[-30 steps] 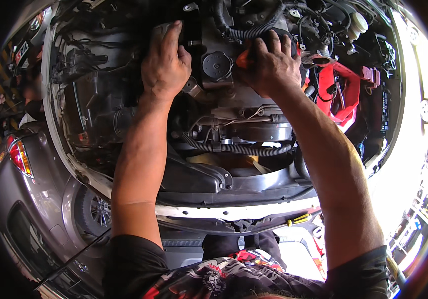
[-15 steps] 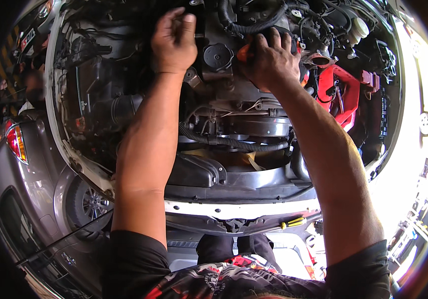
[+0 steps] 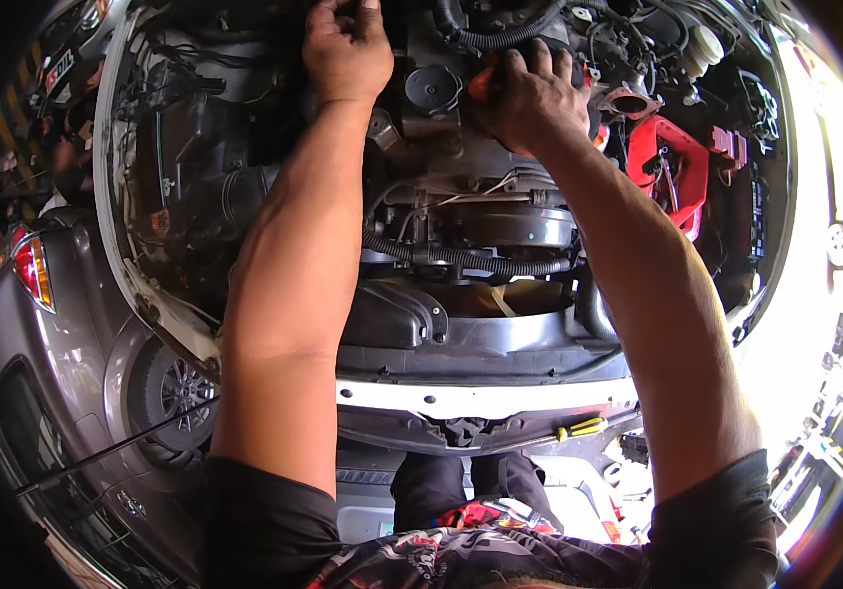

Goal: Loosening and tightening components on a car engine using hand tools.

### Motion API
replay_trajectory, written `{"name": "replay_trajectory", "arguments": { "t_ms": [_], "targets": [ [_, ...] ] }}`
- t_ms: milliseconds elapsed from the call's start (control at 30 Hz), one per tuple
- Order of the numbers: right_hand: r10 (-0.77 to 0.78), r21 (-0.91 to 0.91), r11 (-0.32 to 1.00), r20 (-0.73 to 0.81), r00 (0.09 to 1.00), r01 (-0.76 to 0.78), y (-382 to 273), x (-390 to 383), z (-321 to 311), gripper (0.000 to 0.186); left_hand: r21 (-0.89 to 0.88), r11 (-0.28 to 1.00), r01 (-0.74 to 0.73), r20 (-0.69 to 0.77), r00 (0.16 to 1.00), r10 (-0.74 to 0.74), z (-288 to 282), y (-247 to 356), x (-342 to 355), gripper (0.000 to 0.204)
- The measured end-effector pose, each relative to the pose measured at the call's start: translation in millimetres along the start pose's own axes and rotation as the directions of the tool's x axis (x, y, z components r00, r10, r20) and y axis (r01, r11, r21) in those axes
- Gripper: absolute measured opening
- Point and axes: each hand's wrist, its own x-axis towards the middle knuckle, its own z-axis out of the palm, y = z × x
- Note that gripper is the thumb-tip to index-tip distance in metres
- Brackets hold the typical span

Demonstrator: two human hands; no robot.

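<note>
At the top edge my left hand [image 3: 349, 57] is raised over the dark back of the engine bay. Its fingers are curled in and partly cut off, so anything in them cannot be made out. A round black cap [image 3: 432, 90] sits on the engine cover to the right of that hand. My right hand [image 3: 542, 106] grips an orange-and-black object [image 3: 484, 84] from above, fingers apart and bent over it. The palm hides most of this object, and its kind does not show. An open metal flange [image 3: 630, 103] lies just right of that hand.
A corrugated hose [image 3: 485, 263] crosses in front of the engine. A red angular part [image 3: 652, 162] sits at the right. Along the front edge lies a yellow-handled screwdriver [image 3: 581, 429]. A grey car [image 3: 58, 344] stands on the left.
My left hand has moved farther up, its fingertips now leaving the picture. My right hand stays on the orange-and-black object. The view has shifted slightly.
</note>
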Motion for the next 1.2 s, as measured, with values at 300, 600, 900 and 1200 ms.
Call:
{"name": "replay_trajectory", "arguments": {
  "t_ms": [300, 600, 900, 1200],
  "targets": [
    [-0.007, 0.014, 1.000, 0.037, 0.999, 0.007, -5, 7, -1, 0.081, 0.167, 0.978, -0.123, -0.168, 0.974, 0.151, 28, -4, 54, 0.019],
    [0.022, 0.012, 1.000, 0.144, 0.989, -0.024, 6, 4, -13, 0.080, 0.142, 0.956, 0.257, -0.175, 0.957, -0.231, 59, -40, 99, 0.042],
    [0.032, 0.054, 0.998, 0.161, 0.986, -0.041, -2, 11, -15, 0.079, 0.540, 0.788, 0.297, 0.515, 0.624, -0.588, 32, -87, 130, 0.028],
    [0.033, 0.024, 0.999, 0.112, 0.993, -0.036, -4, 11, -9, 0.077, 0.390, 0.896, 0.209, 0.371, 0.855, -0.362, 4, -49, 130, 0.020]
  ]
}}
